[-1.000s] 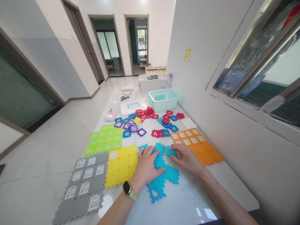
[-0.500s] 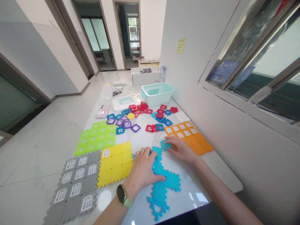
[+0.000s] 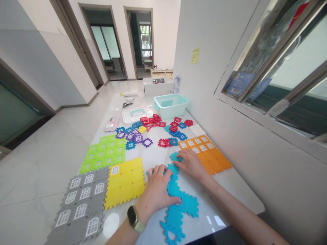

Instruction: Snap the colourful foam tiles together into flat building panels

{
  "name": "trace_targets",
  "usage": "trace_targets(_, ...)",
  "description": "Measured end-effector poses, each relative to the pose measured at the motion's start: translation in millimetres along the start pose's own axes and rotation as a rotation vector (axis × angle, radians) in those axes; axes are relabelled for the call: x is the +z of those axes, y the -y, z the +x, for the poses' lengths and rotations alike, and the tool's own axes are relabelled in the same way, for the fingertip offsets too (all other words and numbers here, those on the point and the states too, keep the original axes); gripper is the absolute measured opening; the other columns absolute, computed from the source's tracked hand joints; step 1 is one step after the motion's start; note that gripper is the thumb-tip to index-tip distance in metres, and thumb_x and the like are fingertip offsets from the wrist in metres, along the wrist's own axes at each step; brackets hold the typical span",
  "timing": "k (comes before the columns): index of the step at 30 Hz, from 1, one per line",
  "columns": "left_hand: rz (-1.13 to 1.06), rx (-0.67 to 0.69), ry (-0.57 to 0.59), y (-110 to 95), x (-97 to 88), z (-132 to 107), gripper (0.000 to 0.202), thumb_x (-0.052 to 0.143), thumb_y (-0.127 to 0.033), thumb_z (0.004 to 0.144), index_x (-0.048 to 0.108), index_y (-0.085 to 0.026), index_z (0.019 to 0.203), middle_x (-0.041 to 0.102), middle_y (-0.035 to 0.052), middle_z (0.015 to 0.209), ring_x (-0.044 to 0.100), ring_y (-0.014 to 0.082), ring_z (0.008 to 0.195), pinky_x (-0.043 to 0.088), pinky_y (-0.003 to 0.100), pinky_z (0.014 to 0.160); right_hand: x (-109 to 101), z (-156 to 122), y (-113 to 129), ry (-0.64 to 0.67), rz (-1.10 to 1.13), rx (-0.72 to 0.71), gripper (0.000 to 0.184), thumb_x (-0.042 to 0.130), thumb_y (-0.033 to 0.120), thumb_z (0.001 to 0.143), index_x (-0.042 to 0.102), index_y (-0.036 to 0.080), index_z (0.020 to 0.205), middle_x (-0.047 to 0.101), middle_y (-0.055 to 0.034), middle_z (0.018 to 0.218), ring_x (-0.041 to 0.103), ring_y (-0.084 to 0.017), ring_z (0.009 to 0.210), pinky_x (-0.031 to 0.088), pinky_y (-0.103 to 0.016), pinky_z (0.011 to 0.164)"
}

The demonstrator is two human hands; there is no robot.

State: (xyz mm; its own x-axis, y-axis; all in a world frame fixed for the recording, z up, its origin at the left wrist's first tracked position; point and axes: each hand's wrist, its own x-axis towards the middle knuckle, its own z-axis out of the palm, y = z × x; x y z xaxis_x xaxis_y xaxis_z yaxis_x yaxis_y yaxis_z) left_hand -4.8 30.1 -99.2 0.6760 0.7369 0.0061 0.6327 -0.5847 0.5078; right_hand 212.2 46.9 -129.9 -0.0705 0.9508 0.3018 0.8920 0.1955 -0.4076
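Interlocking turquoise square tiles (image 3: 180,206) form a branching shape on the white marble table (image 3: 237,183). My left hand (image 3: 157,190) lies flat on this shape, fingers spread, with a smartwatch (image 3: 133,219) on the wrist. My right hand (image 3: 190,165) rests its fingertips on a loose turquoise tile (image 3: 175,156) beside the upper end of the shape. That hand is close to an orange tile panel (image 3: 206,153) printed with windows. A yellow panel (image 3: 125,182) lies left of my left hand, with a grey window panel (image 3: 81,204) beyond it.
A lime green panel (image 3: 102,153) and scattered red, blue and purple tiles (image 3: 153,131) lie farther along the table. Beyond stand a pale teal tub (image 3: 170,106), a clear plastic case (image 3: 136,114), a phone (image 3: 112,123) and a white box (image 3: 157,85). A wall and window run along the right.
My right hand has slid left, and the loose turquoise tile has moved left with it, nearer the shape. My left hand stays on the shape. The view has tilted slightly.
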Motion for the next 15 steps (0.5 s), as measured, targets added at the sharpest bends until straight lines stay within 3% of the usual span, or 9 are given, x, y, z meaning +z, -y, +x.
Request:
trace_targets(3,-0.007,0.002,-0.019,1,2.8,1,0.074,0.086,-0.058,0.052,0.06,-0.027,0.114,0.054,0.0083,0.123,0.048,0.0336,0.116,0.034,0.051,0.099,-3,15,8,0.074,-0.053,0.054,0.017,0.07,0.035,0.08,0.068,0.018,0.083,0.071,-0.0083,0.086,0.063,-0.026,0.088,0.047,-0.036,0.079)
trace_targets(6,0.0,0.01,-0.034,4,4.3,4,0.074,0.085,-0.055,0.058,0.058,-0.028,0.121,0.052,0.0095,0.133,0.045,0.035,0.124,0.03,0.054,0.105,1,29,10,0.123,-0.077,0.058,0.013,0.067,0.024,0.077,0.069,0.017,0.088,0.071,-0.009,0.089,0.064,-0.026,0.087,0.047,-0.034,0.078)
trace_targets(11,0.014,0.018,-0.011,13,2.5,6,0.074,0.082,-0.048,0.065,0.055,-0.029,0.131,0.047,0.0086,0.145,0.039,0.0342,0.135,0.024,0.056,0.112,13,37,1,0.066,0.033,0.024,0.015,0.064,0.022,0.079,0.068,0.016,0.092,0.07,-0.0089,0.098,0.062,-0.026,0.097,0.047,-0.036,0.088)
trace_targets(15,0.023,0.006,0.003,16,0.9,6,0.073,0.08,-0.048,0.068,0.054,-0.028,0.132,0.044,0.009,0.149,0.036,0.0354,0.138,0.022,0.058,0.113,8,36,-8,0.068,0.149,0.007,0.017,0.065,0.021,0.077,0.07,0.018,0.094,0.072,-0.0066,0.094,0.065,-0.025,0.091,0.05,-0.036,0.083)
